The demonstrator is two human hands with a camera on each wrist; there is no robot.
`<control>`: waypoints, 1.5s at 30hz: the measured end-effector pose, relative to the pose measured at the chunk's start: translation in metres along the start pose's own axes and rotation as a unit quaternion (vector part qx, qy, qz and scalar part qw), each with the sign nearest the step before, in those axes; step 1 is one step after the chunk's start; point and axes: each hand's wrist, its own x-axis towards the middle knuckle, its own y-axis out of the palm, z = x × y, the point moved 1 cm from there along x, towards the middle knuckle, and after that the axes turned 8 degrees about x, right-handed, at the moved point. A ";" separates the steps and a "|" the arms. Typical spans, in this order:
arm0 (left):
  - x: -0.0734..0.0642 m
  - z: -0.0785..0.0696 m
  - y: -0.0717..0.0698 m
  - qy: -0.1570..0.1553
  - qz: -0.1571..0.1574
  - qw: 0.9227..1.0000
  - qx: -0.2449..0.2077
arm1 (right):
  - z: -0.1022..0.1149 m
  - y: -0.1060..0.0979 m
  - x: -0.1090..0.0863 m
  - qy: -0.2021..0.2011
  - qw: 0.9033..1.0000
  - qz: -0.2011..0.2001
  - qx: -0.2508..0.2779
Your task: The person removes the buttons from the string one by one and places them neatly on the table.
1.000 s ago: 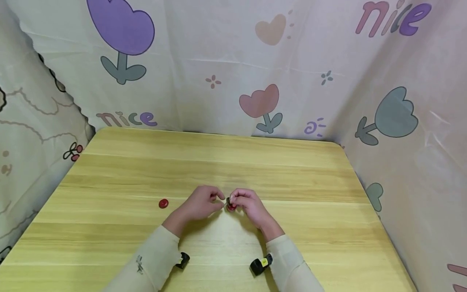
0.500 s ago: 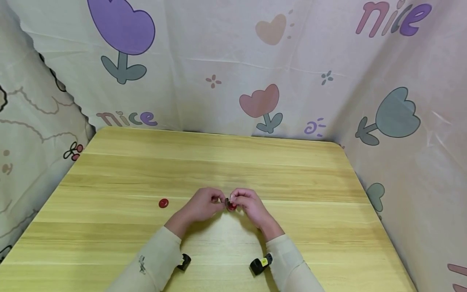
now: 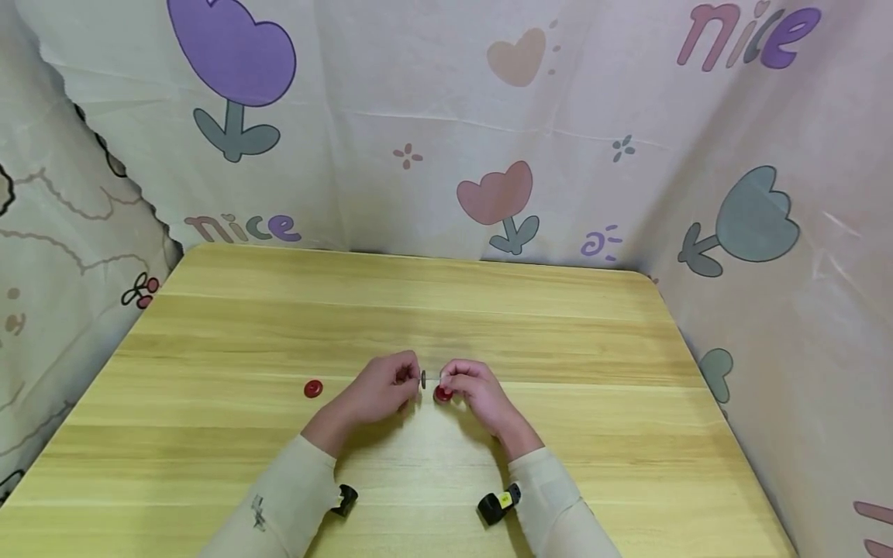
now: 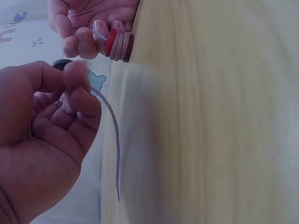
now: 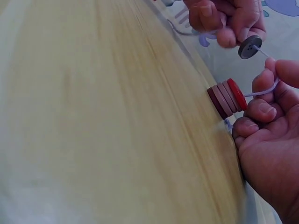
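"How's the head view lit?"

"Brightly and evenly; the pale yellow wood-grain tabletop (image 3: 432, 480) looks whitest toward six o'clock, with soft shadows below the bare left hand (image 3: 382, 387) and bare right hand (image 3: 477, 395)."

"And the wrist views?"

"Dimmer, violet-tinged. The left has a hazy shadow from centre toward six; the right, milky glare at seven and blurred left fingertips (image 5: 227, 39) between one and two."

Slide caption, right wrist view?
Right hand pinches a pale cord threaded through a dark round button and a stack of red and pink discs.
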 end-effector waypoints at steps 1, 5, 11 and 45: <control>-0.001 0.000 0.000 0.000 -0.003 1.000 0.008 | 0.000 0.000 0.000 0.000 1.000 0.001 0.000; -0.004 0.000 -0.002 -0.014 -0.018 0.999 0.027 | -0.001 0.000 0.001 0.002 1.000 0.002 0.002; -0.007 -0.002 -0.006 -0.016 -0.032 0.999 0.020 | 0.000 0.001 0.001 0.004 1.000 0.002 -0.006; -0.020 0.007 -0.026 -0.029 -0.064 0.996 0.049 | 0.000 0.001 -0.002 0.008 1.000 0.007 -0.016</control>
